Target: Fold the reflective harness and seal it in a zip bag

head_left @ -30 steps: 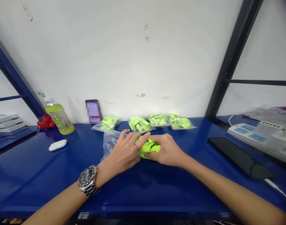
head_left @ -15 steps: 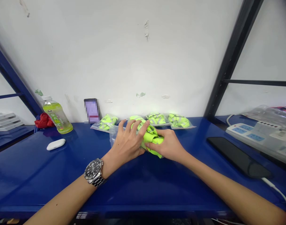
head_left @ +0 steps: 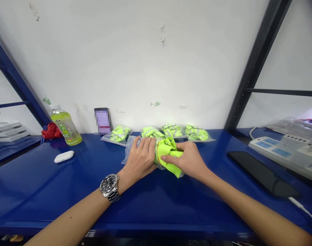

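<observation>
A folded neon-yellow vest [head_left: 168, 154] lies in the middle of the blue shelf [head_left: 69, 191], partly inside the mouth of a clear plastic bag [head_left: 130, 150]. My left hand [head_left: 140, 159], with a wristwatch on it, grips the bag's opening around the vest. My right hand [head_left: 189, 160] pinches the vest's free end from the right. Behind my hands, several bagged neon vests [head_left: 173, 131] lie in a row along the wall.
A green drink bottle [head_left: 65, 125] and red cloth [head_left: 51, 131] stand at the back left, beside a phone [head_left: 102, 121] leaning on the wall. A white earbud case [head_left: 64, 156] lies left. A black phone [head_left: 260, 174] and a power strip [head_left: 284, 152] sit right, past the black upright [head_left: 250, 78].
The bag's mouth has come over the vest's left part; my left hand went from lying on the vest to gripping the bag round it. Both hands rose slightly off the shelf.
</observation>
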The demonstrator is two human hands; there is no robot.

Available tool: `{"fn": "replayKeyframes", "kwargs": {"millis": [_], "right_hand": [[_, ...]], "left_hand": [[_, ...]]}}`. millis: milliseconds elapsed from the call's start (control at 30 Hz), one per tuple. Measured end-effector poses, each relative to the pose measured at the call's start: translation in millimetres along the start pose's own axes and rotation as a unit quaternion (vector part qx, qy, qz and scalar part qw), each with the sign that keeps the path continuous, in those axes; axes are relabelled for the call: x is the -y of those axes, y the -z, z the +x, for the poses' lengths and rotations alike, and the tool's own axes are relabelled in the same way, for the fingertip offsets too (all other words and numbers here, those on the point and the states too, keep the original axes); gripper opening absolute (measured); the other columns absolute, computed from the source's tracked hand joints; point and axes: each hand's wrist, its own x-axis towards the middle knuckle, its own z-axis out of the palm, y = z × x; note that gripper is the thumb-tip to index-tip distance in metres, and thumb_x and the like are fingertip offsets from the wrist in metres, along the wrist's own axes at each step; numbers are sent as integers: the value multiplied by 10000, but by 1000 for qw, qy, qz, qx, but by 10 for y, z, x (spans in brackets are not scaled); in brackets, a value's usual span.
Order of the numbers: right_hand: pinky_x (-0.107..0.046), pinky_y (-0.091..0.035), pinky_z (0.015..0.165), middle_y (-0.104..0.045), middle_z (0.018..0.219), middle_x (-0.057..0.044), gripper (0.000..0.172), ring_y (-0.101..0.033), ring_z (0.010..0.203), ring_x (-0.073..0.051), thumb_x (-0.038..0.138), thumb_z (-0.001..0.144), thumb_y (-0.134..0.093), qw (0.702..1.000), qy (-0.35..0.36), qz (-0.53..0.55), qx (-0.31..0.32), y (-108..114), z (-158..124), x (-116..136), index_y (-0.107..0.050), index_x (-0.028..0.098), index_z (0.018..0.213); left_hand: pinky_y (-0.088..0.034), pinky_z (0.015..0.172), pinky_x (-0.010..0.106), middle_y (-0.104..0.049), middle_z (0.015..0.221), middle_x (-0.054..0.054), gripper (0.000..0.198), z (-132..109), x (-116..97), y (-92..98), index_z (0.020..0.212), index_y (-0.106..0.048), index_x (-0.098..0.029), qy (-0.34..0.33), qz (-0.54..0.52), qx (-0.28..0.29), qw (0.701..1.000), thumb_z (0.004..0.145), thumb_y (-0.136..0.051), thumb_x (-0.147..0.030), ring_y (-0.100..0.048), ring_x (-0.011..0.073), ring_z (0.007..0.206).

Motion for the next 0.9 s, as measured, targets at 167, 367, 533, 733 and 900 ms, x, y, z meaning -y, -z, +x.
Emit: {"fn": "replayKeyframes", "kwargs": {"millis": [167, 367, 533, 733, 900], "right_hand": [[-227, -280, 457, -377, 510, 38, 342, -320, 518, -93, 442, 619, -725, 994, 12, -19, 103, 42, 28, -34, -581, 142, 542], [-218, -301, 481, -428, 573, 32, 316, -361, 546, -98, 446, 669, -695, 987, 32, 2, 155, 3, 52, -145, -596, 147, 643], [-215, -305, 504, -494, 621, 22, 268, -428, 591, -114, 420, 705, -665, 988, 49, 6, 149, -61, 43, -152, -608, 159, 708], [-221, -253, 487, -346, 539, 39, 314, -321, 550, -94, 405, 678, -639, 991, 40, -59, 117, -120, 18, -52, -514, 161, 525], [-240, -218, 468, -336, 505, 42, 326, -272, 530, -93, 381, 628, -628, 982, 36, -145, 118, -116, 92, 42, -419, 177, 482]], "left_hand": [[-363, 999, 529, -575, 1153, 230, 589, -73, -26, -69, 1224, -468, 11, -35, -34, -24, 999, 820, -528, -414, -541, 345, 1070], [-370, 1014, 518, -575, 1144, 215, 541, -81, -29, -114, 1267, -418, 1, -76, -66, -45, 994, 823, -503, -297, -550, 326, 1050], [-407, 978, 516, -569, 1114, 231, 540, -46, -43, -111, 1239, -420, 42, -76, -59, -78, 992, 793, -514, -248, -540, 339, 1020], [-409, 969, 526, -566, 1099, 223, 527, -21, -75, -75, 1250, -423, 24, -84, -45, -84, 992, 763, -467, -173, -537, 332, 1014], [-415, 966, 520, -566, 1084, 223, 490, 11, -89, -16, 1227, -435, 20, -109, -50, -56, 991, 768, -433, -150, -528, 327, 1035]]}}
